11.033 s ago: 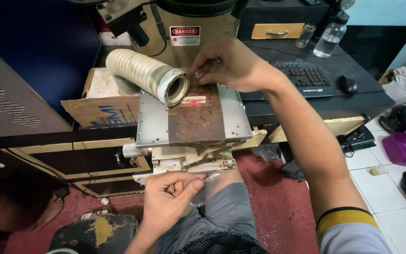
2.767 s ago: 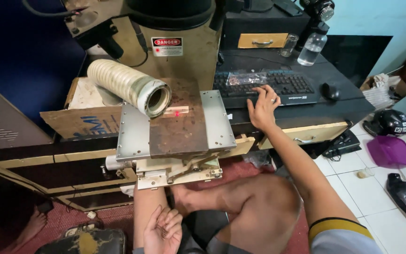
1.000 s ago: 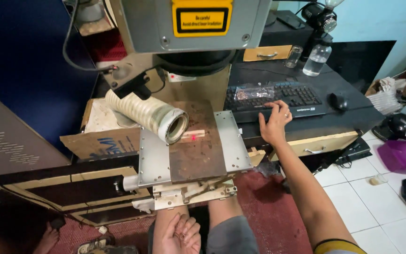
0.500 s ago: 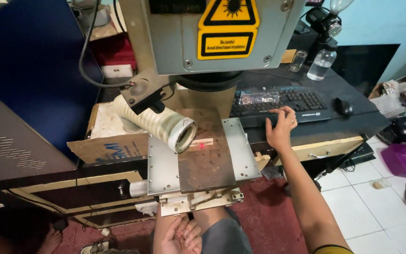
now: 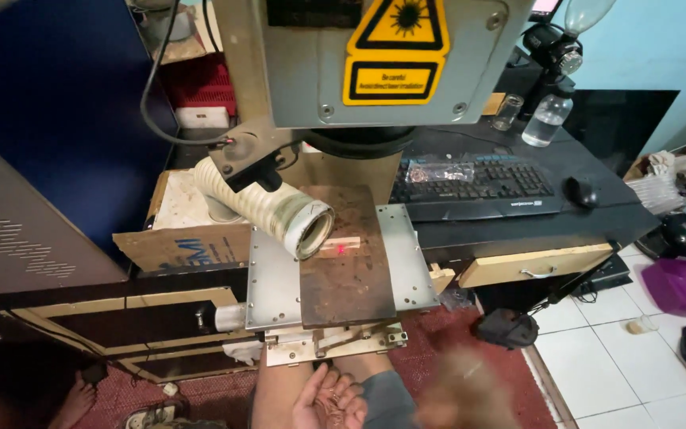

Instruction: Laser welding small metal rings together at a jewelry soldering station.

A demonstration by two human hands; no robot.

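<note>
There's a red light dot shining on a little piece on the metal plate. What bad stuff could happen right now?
The red dot sits on the small piece, so a hand near it could perhaps get burned. The right hand, blurred, is low by the plate and might bump it, shifting the piece. The hose opens beside the piece and could knock it if nudged. The left hand lies open on the lap with something small in it that might spill.

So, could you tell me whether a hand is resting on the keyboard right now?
No, the black keyboard has only a clear plastic packet lying on it, with no hand touching it.
</note>
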